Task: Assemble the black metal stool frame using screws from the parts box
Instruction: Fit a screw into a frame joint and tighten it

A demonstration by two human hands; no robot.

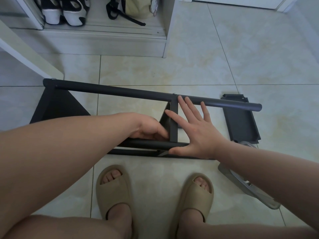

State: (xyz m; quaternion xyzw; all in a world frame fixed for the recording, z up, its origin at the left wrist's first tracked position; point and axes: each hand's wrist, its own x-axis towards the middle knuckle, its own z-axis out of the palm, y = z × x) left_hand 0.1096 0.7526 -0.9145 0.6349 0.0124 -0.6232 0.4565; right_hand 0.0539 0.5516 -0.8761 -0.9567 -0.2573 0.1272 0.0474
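stool frame (120, 91): black metal, lying flat on the tile floor (207, 66), long axis left to right, just beyond the person's feet.
- far tube (224, 103) runs from far left to right. near tube (151, 145) lies parallel to it, closer in. a short crosspiece (174, 125) joins the two.
- a small screw head shows on the far tube above the crosspiece.

right hand (196, 133): flat and wide open, fingers spread, palm down, just right of the crosspiece and spanning the gap between the tubes. fingertips (187, 100) touch the far tube, and the thumb lies along the near tube. it grips nothing.

left hand (146, 127): just left of the crosspiece, resting over the near tube, knuckles up. fingers curl down behind the crosspiece and go out of sight. it may be gripping the frame, cannot tell.

surroundings:
- black metal panel (241, 123) on the floor to the right, its far end under the far tube's right end.
- grey curved part (231, 175) near right, partly covered by the right forearm.
- beige slide sandals (114, 192) on both feet, near centre.
- white cabinet (103, 42) at far left, with shoes (63, 12) inside.
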